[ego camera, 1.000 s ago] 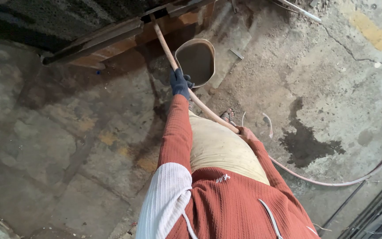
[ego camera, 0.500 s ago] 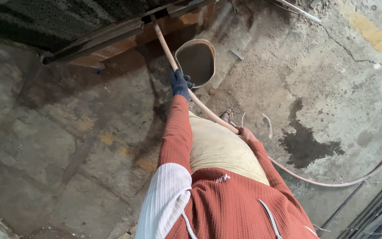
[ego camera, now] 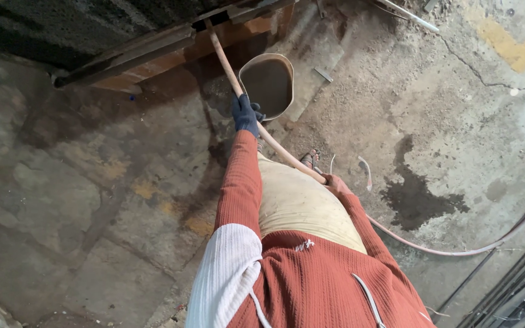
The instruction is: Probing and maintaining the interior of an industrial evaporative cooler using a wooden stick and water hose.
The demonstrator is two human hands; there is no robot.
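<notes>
My left hand (ego camera: 245,115), in a dark blue glove, is shut around a long tan hose (ego camera: 226,64). The hose runs from under a rusty metal beam (ego camera: 153,48) down past my beige apron. My right hand (ego camera: 335,181) shows only as a small part at the apron's edge, and it grips the same hose lower down. Just beyond my left hand stands a tan rounded container (ego camera: 267,59) holding dark liquid. Both arms wear rust-red knit sleeves.
The hose trails on across the cracked concrete floor (ego camera: 92,200) to the right (ego camera: 457,250). A dark wet stain (ego camera: 417,200) lies at the right. My sandalled foot (ego camera: 310,160) shows by the apron. Dark metal rods (ego camera: 511,285) lie at the lower right.
</notes>
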